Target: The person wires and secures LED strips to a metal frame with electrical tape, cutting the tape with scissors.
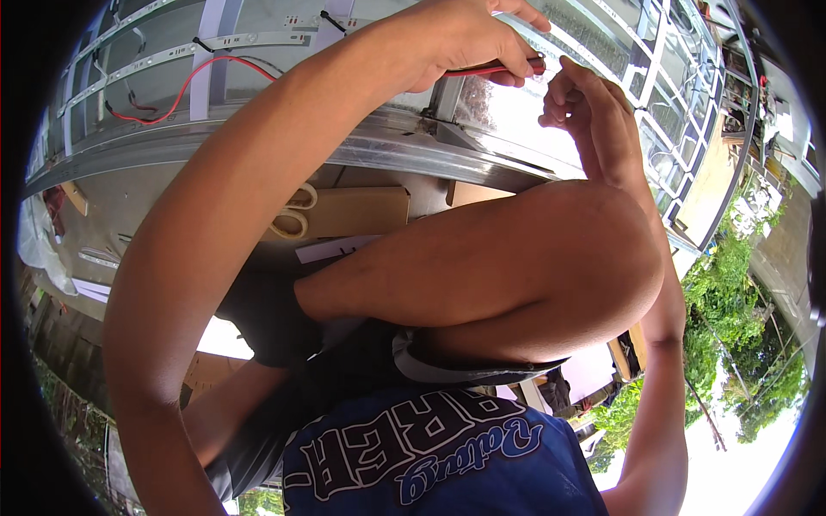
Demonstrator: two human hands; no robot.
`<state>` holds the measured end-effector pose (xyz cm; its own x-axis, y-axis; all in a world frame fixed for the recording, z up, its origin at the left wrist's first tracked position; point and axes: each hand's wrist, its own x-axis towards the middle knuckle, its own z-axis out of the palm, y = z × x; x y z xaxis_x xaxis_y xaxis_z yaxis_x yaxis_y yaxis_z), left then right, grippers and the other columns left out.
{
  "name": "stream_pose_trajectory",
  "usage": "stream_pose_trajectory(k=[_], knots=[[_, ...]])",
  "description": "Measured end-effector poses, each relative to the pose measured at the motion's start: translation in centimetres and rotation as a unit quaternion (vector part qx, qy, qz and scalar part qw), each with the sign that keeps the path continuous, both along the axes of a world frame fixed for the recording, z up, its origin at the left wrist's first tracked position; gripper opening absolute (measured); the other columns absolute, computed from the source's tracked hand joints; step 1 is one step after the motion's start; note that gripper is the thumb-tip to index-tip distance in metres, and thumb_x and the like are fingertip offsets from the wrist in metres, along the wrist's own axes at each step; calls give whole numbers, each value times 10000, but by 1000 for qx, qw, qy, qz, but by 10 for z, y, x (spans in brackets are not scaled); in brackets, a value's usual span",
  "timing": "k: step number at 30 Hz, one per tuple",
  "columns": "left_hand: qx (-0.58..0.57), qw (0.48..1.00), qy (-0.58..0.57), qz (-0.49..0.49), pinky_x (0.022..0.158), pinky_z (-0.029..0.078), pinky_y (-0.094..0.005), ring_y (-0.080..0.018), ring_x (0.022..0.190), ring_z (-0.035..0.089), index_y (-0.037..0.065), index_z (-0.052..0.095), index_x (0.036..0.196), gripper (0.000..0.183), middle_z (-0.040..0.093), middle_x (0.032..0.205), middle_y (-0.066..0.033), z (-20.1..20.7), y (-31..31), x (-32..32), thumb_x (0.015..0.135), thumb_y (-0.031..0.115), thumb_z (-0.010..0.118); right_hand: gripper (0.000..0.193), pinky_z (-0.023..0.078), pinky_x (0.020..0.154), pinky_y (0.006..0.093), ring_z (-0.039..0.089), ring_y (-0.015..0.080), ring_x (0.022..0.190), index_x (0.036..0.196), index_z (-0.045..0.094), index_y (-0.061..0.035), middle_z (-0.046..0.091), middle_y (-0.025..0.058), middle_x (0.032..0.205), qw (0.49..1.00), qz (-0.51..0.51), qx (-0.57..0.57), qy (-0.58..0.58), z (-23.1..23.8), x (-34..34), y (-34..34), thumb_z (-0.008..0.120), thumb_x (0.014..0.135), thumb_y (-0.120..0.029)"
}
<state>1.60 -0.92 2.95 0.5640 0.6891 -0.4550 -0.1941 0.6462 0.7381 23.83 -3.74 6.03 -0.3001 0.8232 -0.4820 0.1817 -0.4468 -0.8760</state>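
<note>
Red and black wire (473,71) held in the left hand (469,41), its end turned toward the right hand (598,107) at the upper middle of the frame

The wire is pinched between thumb and fingers of the left hand, its long axis running roughly left to right; the left hand is nearer, being on it, while the bent fingers of the right hand are held just beyond the wire's end, seemingly apart from it. Whether anything thin is gripped by the right hand cannot be told, the gap being washed out by glare above the metal frame (387,152). A looping red lead (178,96) is seen at the upper left, but its course is covered by the left forearm (232,189), so a join with the held piece cannot be confirmed
</note>
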Motion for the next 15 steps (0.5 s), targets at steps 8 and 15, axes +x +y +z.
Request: stream_pose_trajectory(k=[8,15], knots=[[8,999,-33,7,670,579,-283,-192,785,690,-89,534,1350,539,733,952,-165,-1,-1,-5,835,-123,693,214,596,645,360,706,255,840,1029,703,-50,714,75,982,652,249,625,-350,2,-6,8,777,829,-40],[4,1000,1,13,697,586,-279,-197,807,699,-100,565,1307,494,729,976,-173,0,0,1,830,-120,692,176,586,637,357,699,269,824,985,718,-29,715,82,953,658,292,614,-323,7,-1,9,746,818,18]])
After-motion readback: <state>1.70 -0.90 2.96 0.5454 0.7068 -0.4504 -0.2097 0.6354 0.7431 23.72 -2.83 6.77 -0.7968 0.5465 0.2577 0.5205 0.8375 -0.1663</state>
